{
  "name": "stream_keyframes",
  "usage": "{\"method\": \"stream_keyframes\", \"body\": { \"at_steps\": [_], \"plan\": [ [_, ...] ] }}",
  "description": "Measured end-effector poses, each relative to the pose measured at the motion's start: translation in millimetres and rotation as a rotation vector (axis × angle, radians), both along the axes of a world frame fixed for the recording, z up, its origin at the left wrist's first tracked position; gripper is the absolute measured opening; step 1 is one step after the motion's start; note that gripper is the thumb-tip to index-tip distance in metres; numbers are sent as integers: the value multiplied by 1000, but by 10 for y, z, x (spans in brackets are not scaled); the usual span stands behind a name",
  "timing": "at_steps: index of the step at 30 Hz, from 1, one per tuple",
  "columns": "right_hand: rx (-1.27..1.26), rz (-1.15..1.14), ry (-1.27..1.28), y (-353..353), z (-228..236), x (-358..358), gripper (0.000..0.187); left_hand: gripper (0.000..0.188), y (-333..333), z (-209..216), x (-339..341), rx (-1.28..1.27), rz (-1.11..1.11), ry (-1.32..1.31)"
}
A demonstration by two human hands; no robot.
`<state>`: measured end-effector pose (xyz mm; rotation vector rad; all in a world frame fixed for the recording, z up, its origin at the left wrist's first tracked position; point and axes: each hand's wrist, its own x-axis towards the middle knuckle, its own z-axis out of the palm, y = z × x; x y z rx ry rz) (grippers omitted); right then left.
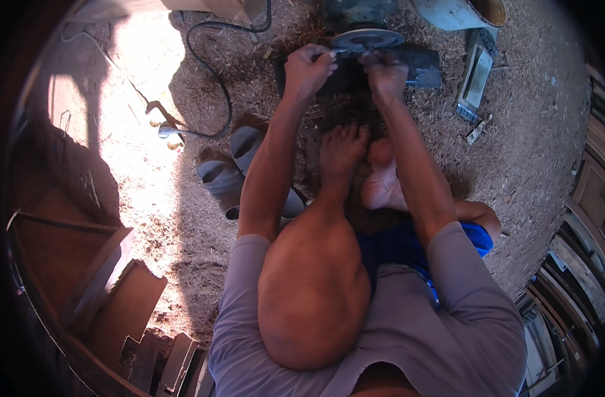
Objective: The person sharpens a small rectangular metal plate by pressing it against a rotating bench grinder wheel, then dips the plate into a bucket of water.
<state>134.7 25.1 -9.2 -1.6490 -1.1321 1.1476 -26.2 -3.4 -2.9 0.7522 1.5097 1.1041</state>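
Note:
Both my arms reach forward to a grey round disc, which looks like a grinding wheel on a dark machine body. My left hand is closed, thumb and fingers pinching the left end of a thin metal piece at the disc's near edge. Closed at the other end of that piece is my right hand, its fingers dark and partly hidden. The piece's kind is too small to make out. Beneath and beside the hands lies a dark flat plate.
A whitish bucket and a metal frame with blue ends are at the far right. A black cable curves over the shavings-strewn ground at left. Sandals lie by my left forearm. Wooden pieces and stacked boards line both sides.

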Motion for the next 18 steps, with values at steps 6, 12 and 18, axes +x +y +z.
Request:
{"method": "stream_keyframes", "body": {
  "at_steps": [6,12,18],
  "plan": [
    [-65,-67,59,22,64,45,13,15,38,63,83,-24,-31,101],
    [-90,-55,117,-2,182,40,13,15,41,17,79,2,-42,194],
    [-75,-99,198,33,130,87,13,15,80,51,150,-26,-53,247]
  ]
}}
